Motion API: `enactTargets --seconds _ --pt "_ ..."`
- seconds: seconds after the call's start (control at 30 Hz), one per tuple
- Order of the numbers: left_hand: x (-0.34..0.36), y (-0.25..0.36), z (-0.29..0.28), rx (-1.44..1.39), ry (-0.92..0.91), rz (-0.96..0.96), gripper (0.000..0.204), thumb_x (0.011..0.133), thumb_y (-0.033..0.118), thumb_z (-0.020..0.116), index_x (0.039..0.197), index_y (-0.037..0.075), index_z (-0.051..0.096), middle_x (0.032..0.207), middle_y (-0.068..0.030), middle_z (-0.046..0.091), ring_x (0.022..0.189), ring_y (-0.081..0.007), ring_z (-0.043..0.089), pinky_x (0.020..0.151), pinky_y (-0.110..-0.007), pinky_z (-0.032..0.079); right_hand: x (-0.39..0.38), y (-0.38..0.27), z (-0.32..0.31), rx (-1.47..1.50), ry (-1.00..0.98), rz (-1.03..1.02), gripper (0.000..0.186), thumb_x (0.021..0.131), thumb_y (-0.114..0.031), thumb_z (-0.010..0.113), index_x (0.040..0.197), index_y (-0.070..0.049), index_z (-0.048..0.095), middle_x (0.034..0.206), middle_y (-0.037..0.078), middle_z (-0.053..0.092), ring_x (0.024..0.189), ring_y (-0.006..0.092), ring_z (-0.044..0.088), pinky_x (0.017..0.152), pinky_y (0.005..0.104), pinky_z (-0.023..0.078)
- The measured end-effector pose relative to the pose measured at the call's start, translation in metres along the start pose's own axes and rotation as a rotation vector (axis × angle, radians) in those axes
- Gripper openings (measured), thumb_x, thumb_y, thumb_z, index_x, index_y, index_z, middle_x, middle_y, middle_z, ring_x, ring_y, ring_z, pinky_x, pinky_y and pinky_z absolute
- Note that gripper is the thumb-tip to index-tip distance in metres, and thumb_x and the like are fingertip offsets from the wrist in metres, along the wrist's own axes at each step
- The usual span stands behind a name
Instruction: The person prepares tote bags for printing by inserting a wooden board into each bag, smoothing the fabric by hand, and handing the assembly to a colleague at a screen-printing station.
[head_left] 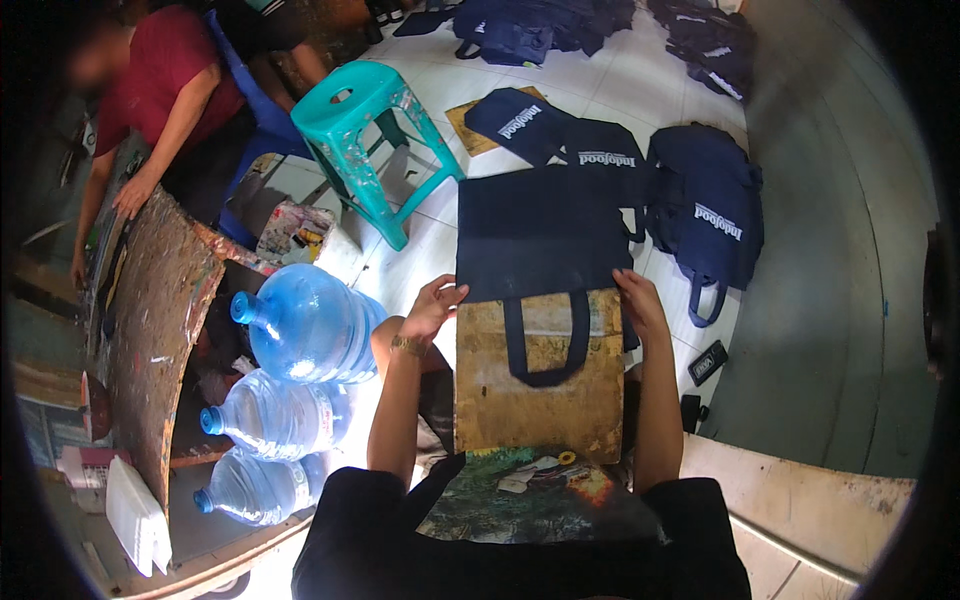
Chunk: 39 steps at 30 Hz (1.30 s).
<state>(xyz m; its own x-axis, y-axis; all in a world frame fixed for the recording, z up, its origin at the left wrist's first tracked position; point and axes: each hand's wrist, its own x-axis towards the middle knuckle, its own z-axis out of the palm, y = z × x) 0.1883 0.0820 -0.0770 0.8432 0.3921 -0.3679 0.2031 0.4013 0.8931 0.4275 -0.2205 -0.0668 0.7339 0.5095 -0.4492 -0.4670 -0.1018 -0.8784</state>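
Observation:
A dark navy cloth tote bag (545, 235) is spread over a worn yellow-brown board (540, 420), its handle loop hanging toward me across the bare wood. My left hand (434, 308) is closed on the bag's near left corner, fingertips pinching at the edge. At the opposite corner my right hand (640, 300) grips the bag's right edge, thumb and fingers together. The board's near end is by my lap, close to the picture on my dark shirt. The upward face of this bag looks plain.
Printed navy bags (606, 150) lie just beyond, with a bag pile (705, 205) to the right. A green stool (360, 110), large blue water bottles (310, 325) and a paint-stained wooden table (160, 330) are at left. A person in a red shirt (180, 75) leans there. A small black box (708, 362) lies at right.

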Motion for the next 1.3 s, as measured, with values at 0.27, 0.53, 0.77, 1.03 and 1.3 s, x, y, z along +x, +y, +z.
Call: enactTargets --seconds 0.27,0.53,0.77,1.03,1.3 --pt "-0.192 -0.04 -0.008 0.313 -0.122 -0.093 0.031 0.087 0.01 0.07 0.112 0.002 0.054 0.084 0.0022 0.054 0.076 -0.0082 0.053 0.067 -0.024 0.044 -0.19 0.085 -0.053 -0.013 -0.17 0.147 0.014 0.086 -0.011 0.071 0.095 -0.006 0.062 0.078 -0.006 0.054 0.077 0.0069 0.054 0.074 0.024 0.045" --pt "-0.259 -0.05 0.014 0.222 0.293 0.226 0.036 0.087 -0.008 0.062 0.119 0.006 0.053 0.108 -0.0013 0.059 0.102 -0.0129 0.056 0.084 -0.026 0.047 -0.095 0.037 -0.109 -0.116 -0.327 -0.125 0.041 0.092 -0.035 0.062 0.112 0.001 0.062 0.109 0.009 0.065 0.096 0.0165 0.062 0.085 0.0308 0.048" --pt "-0.316 -0.031 0.002 0.271 0.842 0.171 0.045 0.076 -0.012 0.065 0.117 0.002 0.053 0.1 -0.0068 0.058 0.09 -0.0155 0.057 0.073 -0.026 0.051 0.193 0.07 -0.184 -1.243 1.011 -0.028 0.09 0.067 -0.053 0.077 0.138 -0.008 0.045 0.145 0.019 0.036 0.132 0.0328 0.036 0.105 0.0485 0.033" --pt "-0.353 -0.066 -0.011 0.763 0.715 -0.313 0.041 0.082 -0.006 0.063 0.119 0.004 0.048 0.09 -0.0003 0.044 0.083 -0.0102 0.05 0.073 -0.028 0.048 0.292 0.057 -0.308 -1.309 0.952 -0.352 0.043 0.097 -0.023 0.04 0.131 0.002 0.051 0.13 0.021 0.055 0.12 0.0352 0.052 0.098 0.042 0.043" --pt "-0.313 0.027 0.032 0.503 0.733 -0.032 0.019 0.087 -0.005 0.061 0.103 -0.004 0.053 0.087 -0.0027 0.058 0.082 -0.0092 0.055 0.078 -0.025 0.048 0.316 -0.226 0.014 -0.802 0.524 -1.392 0.038 0.092 -0.019 0.049 0.12 0.006 0.056 0.114 0.028 0.061 0.106 0.0416 0.059 0.092 0.0453 0.046"
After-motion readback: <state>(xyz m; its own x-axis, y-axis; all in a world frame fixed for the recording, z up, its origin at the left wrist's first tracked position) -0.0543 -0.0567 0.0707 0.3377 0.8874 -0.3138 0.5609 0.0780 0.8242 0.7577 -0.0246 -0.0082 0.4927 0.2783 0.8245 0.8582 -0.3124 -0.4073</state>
